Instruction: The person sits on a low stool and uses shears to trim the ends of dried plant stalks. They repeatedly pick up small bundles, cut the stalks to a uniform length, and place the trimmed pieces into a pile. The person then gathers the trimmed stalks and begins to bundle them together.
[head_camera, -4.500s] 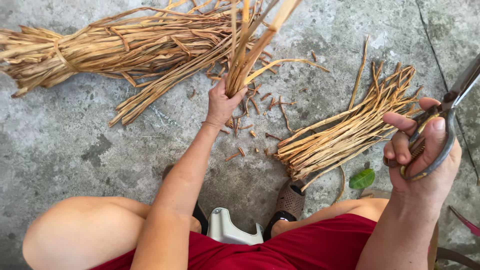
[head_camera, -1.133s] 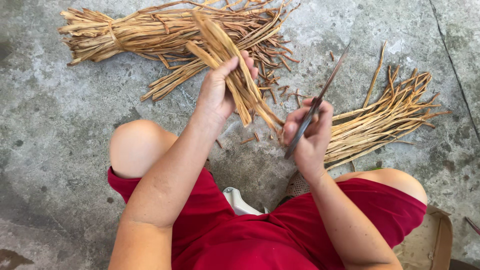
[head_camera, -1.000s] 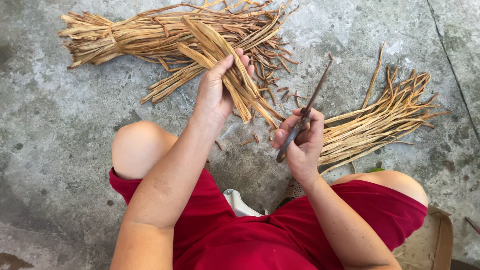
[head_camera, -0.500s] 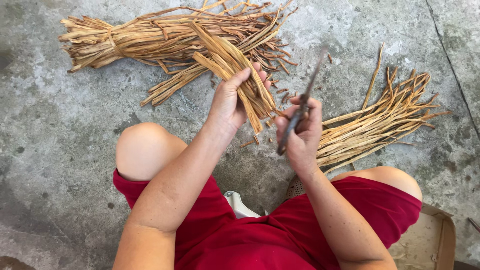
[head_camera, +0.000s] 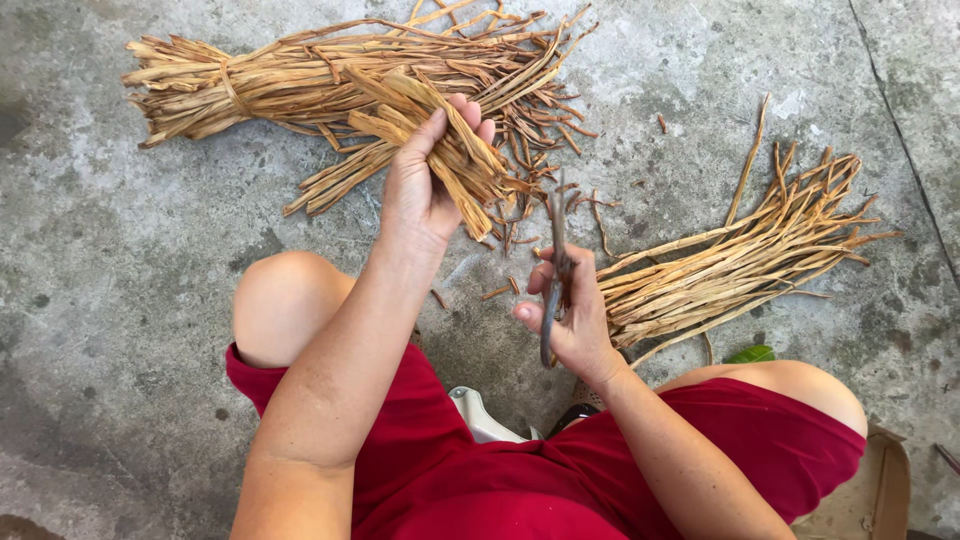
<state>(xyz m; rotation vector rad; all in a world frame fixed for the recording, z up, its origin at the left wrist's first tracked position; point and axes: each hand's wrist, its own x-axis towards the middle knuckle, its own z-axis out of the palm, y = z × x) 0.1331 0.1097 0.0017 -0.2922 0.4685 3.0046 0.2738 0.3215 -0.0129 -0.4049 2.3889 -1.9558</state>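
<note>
Looks like the trimming is somewhere in the middle. There's a loose pile of cut strips (head_camera: 740, 260) lying on the concrete floor (head_camera: 120, 300) off to the person's right, and that reads to me as the finished lot, while a much bigger tied bundle of dried strips (head_camera: 300, 85) sits at the far side, knotted near its left end, so I'd guess plenty is left to go. Short offcuts (head_camera: 530, 190) are scattered on the floor between the two heaps. The left hand (head_camera: 425, 190) is wrapped round a small bunch of strips (head_camera: 450, 150), fingers curled over the top and thumb underneath, holding it up just above the big bundle with the ends pointing down toward the right. The right hand (head_camera: 570, 320) has its fingers closed around the handles of a pair of scissors (head_camera: 556, 270), blades pointing away from the body and looking pretty much together, tip just beside the bunch's lower end. Can't tell if the blades touch the strips.
</note>
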